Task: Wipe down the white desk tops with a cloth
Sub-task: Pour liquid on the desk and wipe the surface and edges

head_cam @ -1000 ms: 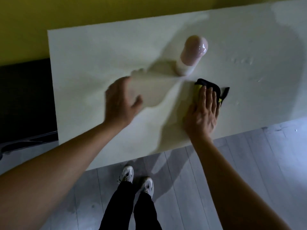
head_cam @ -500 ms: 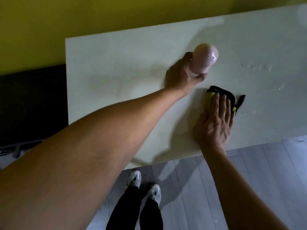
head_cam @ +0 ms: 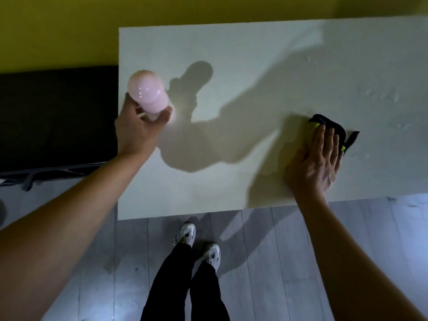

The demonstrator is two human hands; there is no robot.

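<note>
The white desk top (head_cam: 254,72) fills the upper right of the view. My left hand (head_cam: 136,130) grips a pale pink rounded bottle (head_cam: 148,93) and holds it above the desk's left edge. My right hand (head_cam: 317,158) lies flat, fingers together, pressing a black and yellow cloth (head_cam: 333,126) onto the desk near its front edge. Most of the cloth is hidden under my fingers. Small wet marks (head_cam: 382,96) show on the surface to the right of the cloth.
A yellow wall (head_cam: 58,31) runs behind the desk. A low black surface (head_cam: 58,117) stands left of the desk. Grey plank floor (head_cam: 278,262) lies in front, with my legs and pale shoes (head_cam: 196,244) close to the desk edge.
My left hand reached the pink bottle, took hold of it and carried it from the desk's middle to the left edge. My right hand stayed flat on the cloth.
</note>
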